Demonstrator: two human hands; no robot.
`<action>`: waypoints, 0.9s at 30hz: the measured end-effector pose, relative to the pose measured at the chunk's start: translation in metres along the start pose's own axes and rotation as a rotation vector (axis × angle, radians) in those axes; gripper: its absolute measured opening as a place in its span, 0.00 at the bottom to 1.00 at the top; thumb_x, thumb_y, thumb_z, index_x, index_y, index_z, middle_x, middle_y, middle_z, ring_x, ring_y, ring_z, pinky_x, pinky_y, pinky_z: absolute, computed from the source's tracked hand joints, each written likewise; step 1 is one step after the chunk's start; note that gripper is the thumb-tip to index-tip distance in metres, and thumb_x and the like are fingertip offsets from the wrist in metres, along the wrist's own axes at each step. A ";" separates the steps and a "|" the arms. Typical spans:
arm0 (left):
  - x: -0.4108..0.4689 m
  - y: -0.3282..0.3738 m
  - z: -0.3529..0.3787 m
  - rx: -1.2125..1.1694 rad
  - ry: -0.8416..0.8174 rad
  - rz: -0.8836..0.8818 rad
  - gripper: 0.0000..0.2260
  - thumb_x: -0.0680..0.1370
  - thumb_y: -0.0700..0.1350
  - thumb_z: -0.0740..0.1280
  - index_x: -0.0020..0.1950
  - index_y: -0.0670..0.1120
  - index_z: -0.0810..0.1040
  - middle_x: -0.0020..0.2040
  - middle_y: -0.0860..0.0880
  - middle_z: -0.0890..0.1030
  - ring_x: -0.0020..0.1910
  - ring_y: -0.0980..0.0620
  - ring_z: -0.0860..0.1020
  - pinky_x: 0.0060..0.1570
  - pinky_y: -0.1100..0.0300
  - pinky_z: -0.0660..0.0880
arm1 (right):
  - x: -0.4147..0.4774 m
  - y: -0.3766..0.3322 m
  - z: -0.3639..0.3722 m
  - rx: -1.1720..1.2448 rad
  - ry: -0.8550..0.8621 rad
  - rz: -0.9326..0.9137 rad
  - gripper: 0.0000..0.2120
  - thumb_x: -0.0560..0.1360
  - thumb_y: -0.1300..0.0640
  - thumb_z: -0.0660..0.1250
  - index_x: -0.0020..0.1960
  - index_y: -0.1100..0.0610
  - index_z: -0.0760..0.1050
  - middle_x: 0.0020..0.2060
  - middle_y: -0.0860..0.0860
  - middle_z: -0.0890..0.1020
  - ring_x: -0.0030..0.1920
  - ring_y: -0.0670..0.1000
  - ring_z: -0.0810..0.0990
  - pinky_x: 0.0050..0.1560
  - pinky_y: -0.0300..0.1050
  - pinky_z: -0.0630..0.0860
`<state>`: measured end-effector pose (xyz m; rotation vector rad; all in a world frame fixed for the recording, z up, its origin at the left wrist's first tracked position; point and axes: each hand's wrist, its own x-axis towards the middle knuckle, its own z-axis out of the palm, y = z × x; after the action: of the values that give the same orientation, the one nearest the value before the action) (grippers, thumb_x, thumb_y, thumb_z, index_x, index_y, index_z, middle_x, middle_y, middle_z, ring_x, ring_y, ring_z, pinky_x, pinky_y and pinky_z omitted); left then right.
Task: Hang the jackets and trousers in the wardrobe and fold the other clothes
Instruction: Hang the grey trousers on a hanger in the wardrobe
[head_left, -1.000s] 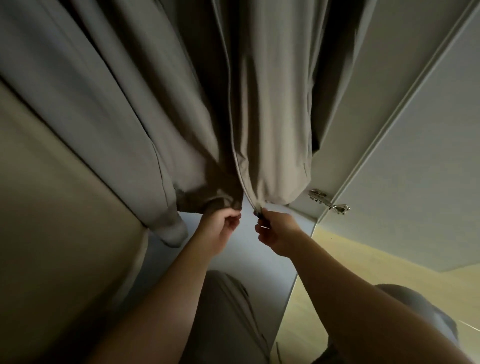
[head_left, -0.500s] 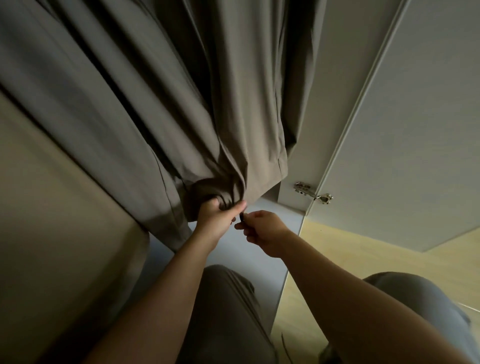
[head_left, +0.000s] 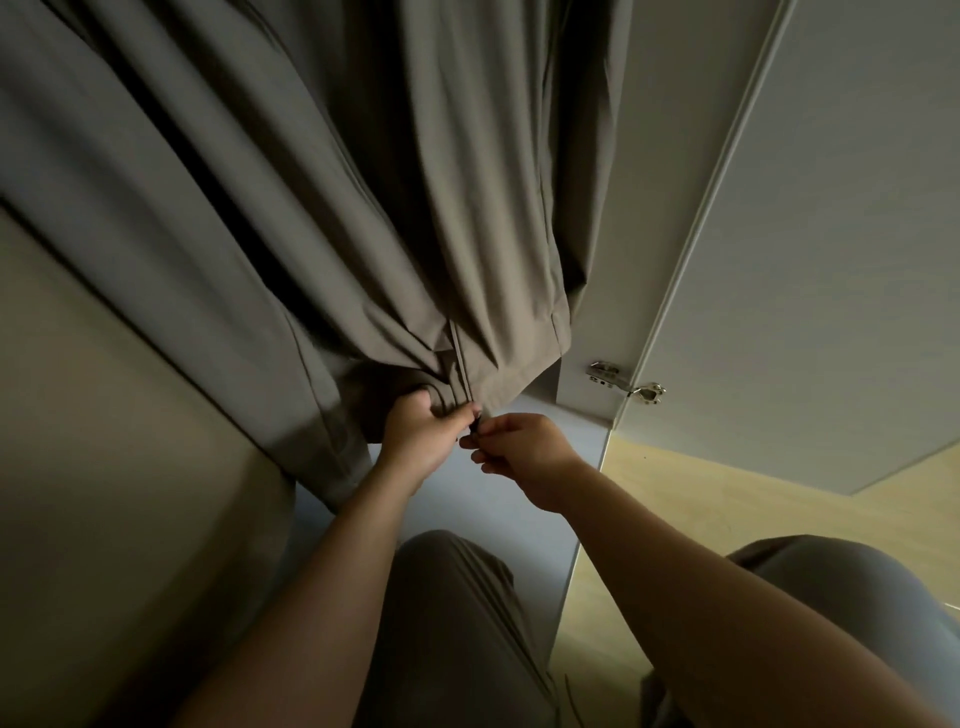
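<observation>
Grey-brown cloth fills the view from nine o'clock round to one: the jacket (head_left: 363, 208) hangs inside the wardrobe, its hem gathered at the centre. The hanger and rail are out of sight above.

The left hand (head_left: 415, 436) has its fingers curled round the bunched hem, just left of the zip line. The right hand (head_left: 524, 452), just beside it at three o'clock, pinches a small dark piece between thumb and fingertips, apparently the zip pull (head_left: 475, 423). The two hands nearly touch.

What could go wrong, as I judge it:
- The loose folds crowd the zip base, so cloth could catch in the slider.
- With the hem crumpled in the fist, the two zip halves may not line up and seat.
- A hard downward tug could drag the jacket off its hanger.

Room is tight on the sides:
- The wardrobe side wall (head_left: 104, 467) closes off everything from seven to nine o'clock.
- A panel edge carrying a metal hinge (head_left: 623, 382) stands near the right hand at two o'clock.
- The open door (head_left: 831, 260) lies beyond it.
- The pale base panel (head_left: 467, 499) lies under the hands at six o'clock.
- Past that panel's front edge come a bent knee (head_left: 447, 623) and the wooden floor (head_left: 727, 509) at four o'clock.

Free space lies back toward the body.
</observation>
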<state>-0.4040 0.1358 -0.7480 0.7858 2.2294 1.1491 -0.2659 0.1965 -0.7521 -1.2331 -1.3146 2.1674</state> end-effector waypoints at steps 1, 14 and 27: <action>0.000 -0.001 -0.003 0.030 0.000 0.010 0.12 0.71 0.51 0.78 0.44 0.45 0.81 0.36 0.53 0.81 0.32 0.60 0.78 0.26 0.71 0.68 | -0.001 0.000 0.002 0.000 -0.005 -0.001 0.04 0.77 0.69 0.68 0.50 0.65 0.81 0.47 0.62 0.86 0.39 0.53 0.83 0.42 0.44 0.81; -0.010 0.008 -0.015 0.280 0.078 0.253 0.21 0.73 0.51 0.76 0.30 0.52 0.66 0.29 0.58 0.70 0.28 0.64 0.69 0.27 0.77 0.66 | -0.005 -0.002 0.012 0.045 -0.072 0.033 0.13 0.73 0.77 0.67 0.54 0.66 0.81 0.50 0.61 0.85 0.51 0.57 0.85 0.53 0.46 0.82; -0.014 0.012 -0.014 0.305 -0.019 0.311 0.17 0.77 0.52 0.74 0.35 0.51 0.68 0.31 0.58 0.72 0.30 0.63 0.71 0.28 0.73 0.67 | -0.016 -0.002 0.004 0.179 -0.052 -0.006 0.18 0.77 0.51 0.74 0.57 0.65 0.81 0.51 0.60 0.86 0.50 0.57 0.86 0.51 0.46 0.82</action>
<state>-0.4002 0.1242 -0.7287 1.2987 2.3542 0.9358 -0.2608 0.1853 -0.7415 -1.1091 -1.1129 2.2714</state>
